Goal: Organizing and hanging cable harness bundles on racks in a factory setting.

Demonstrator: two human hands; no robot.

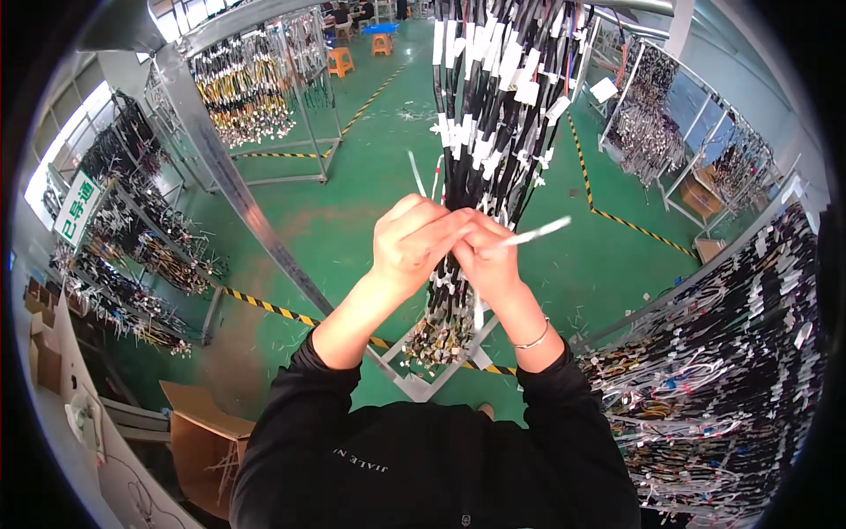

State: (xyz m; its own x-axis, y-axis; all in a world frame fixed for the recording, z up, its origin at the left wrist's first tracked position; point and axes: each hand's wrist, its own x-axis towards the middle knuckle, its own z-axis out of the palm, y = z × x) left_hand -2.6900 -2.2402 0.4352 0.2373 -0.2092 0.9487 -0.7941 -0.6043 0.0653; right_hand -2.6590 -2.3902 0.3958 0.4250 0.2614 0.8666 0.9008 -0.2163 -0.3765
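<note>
Two bare hands meet mid-view: the left hand has its fingers curled narrow, and I cannot tell what, if anything, they grip; the right hand pinches one white strip that juts rightward. One hanging bundle of black cables passes just behind both. I count two orange stools beyond and one bracelet on the right wrist.

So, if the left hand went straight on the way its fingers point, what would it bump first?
Most likely the right hand: the left hand points toward it, and the two seem to touch, though depth is hard to judge.
</note>
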